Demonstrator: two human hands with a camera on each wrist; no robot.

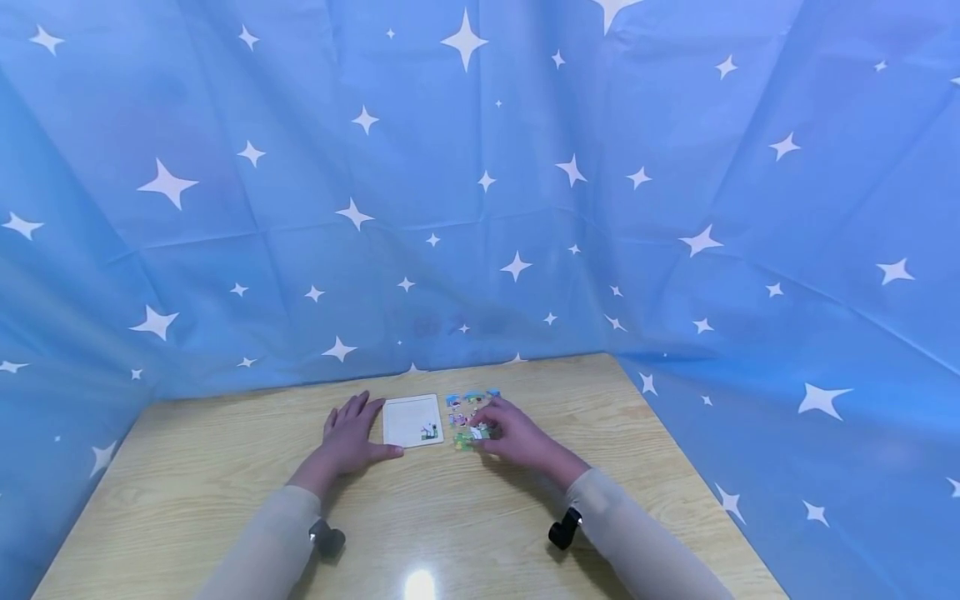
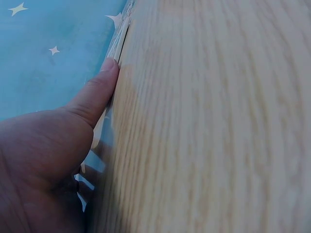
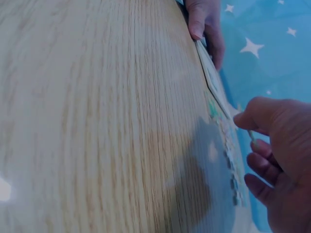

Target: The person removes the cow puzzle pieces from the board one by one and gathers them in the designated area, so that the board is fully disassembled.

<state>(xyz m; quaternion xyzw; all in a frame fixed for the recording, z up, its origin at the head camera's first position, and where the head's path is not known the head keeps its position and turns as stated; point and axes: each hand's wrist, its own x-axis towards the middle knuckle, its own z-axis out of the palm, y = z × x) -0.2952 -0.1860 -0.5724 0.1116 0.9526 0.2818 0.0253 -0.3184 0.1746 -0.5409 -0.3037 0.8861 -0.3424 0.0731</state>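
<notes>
A square white puzzle tray lies flat on the table, with one picture puzzle piece in its near right corner. My left hand is at the tray's left side, fingers stretched out and thumb against the near edge. To the right of the tray, my right hand pinches a white and green puzzle piece between thumb and fingers; in the right wrist view only its thin edge shows. Loose colourful puzzle pieces lie close together beneath and beside this hand, which partly hides them.
The wooden table extends toward me and to both sides. Behind it and along its sides hangs a blue cloth with white stars. Each wrist carries a small black camera, and a bright glare spot shows at the near side.
</notes>
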